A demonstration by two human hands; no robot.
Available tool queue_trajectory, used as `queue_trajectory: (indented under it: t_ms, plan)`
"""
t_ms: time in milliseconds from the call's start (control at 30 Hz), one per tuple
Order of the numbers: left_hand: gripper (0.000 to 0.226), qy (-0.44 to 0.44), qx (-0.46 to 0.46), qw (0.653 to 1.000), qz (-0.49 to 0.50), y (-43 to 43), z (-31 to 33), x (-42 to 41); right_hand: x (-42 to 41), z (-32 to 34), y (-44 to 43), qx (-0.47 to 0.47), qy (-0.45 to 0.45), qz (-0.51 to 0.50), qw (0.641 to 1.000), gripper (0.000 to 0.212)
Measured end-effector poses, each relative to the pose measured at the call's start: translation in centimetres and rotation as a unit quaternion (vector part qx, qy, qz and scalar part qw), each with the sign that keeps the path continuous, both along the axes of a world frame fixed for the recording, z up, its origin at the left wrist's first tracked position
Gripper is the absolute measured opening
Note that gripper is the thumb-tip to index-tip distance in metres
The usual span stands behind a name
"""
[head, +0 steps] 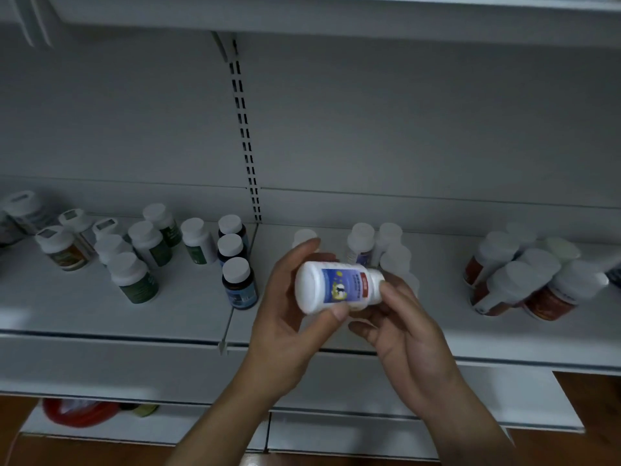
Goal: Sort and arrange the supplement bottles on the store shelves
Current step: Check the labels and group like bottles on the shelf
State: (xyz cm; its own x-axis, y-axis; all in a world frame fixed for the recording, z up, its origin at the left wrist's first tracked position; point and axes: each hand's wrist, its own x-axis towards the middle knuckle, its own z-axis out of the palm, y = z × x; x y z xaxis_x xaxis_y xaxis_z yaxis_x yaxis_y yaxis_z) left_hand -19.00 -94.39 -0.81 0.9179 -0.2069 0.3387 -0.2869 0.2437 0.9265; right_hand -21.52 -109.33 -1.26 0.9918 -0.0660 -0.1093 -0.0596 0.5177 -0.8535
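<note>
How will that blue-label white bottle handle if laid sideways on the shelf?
Blue-label bottle is round and held sideways, so it would probably roll. Smooth plastic looks rigid, maybe slippery. Left hand spans it easily, so likely light.

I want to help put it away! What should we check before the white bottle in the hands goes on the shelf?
1. Firm hold: the left hand and right hand both grip the white bottle. Ok.
2. Bottle upright: it lies on its side. Not ok.
3. Cap closed tight: cannot tell.
4. Matching group: the white bottles behind the hands look similar, but their labels are blurred. Cannot tell.
5. Free spot: there is bare shelf in front of that group. Ok.
6. Not mixed with others: the dark bottles and red-label bottles stand apart. Ok.
</note>
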Motion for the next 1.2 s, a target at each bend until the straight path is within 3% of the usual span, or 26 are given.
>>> queue_trajectory:
  t_ms: [100, 200, 367, 467, 600, 767, 867, 1033, 1100, 1200]
  plan:
    - [0.051, 0.062, -0.045, 0.997, 0.015, -0.3, 0.1, -0.1, -0.2, 0.1, -0.3, -0.119, -0.046, -0.005, 0.992, 0.045]
    - [0.051, 0.094, -0.022, 0.995, 0.019, -0.2, -0.3, -0.1, -0.4, 0.5, -0.3, -0.189, -0.074, -0.002, 0.979, 0.050]
    - [0.069, 0.067, -0.003, 0.996, -0.051, 0.8, -0.2, 0.0, 0.1, 0.5, -0.5, -0.177, -0.030, -0.032, 0.983, 0.044]
    - [0.059, 0.059, 0.008, 0.997, -0.042, 1.0, -0.2, 0.1, 0.0, 0.7, -0.6, -0.202, -0.037, -0.023, 0.978, 0.045]
    - [0.052, 0.112, 0.021, 0.993, 0.007, 0.5, -0.2, 0.2, -0.4, 1.1, -0.8, -0.251, -0.071, 0.004, 0.965, 0.055]
    - [0.060, 0.090, 0.051, 0.994, -0.033, 0.9, -0.2, -0.1, -0.1, 1.4, -0.8, -0.226, -0.047, -0.013, 0.973, 0.043]
    - [0.058, 0.063, 0.046, 0.996, -0.047, 1.3, -0.2, 0.1, 0.1, 1.3, -0.9, -0.221, -0.025, -0.018, 0.975, 0.049]
    - [0.049, 0.109, 0.041, 0.993, 0.001, 0.6, -0.2, 0.3, -0.2, 1.2, -1.0, -0.248, -0.063, 0.001, 0.967, 0.060]
    - [0.047, 0.118, 0.058, 0.991, 0.003, 0.6, -0.2, 0.4, -0.1, 1.1, -1.0, -0.252, -0.064, -0.010, 0.966, 0.053]
    - [0.063, 0.091, 0.068, 0.993, -0.033, 1.2, -0.4, 0.3, 0.1, 1.1, -0.8, -0.241, -0.039, -0.026, 0.969, 0.038]
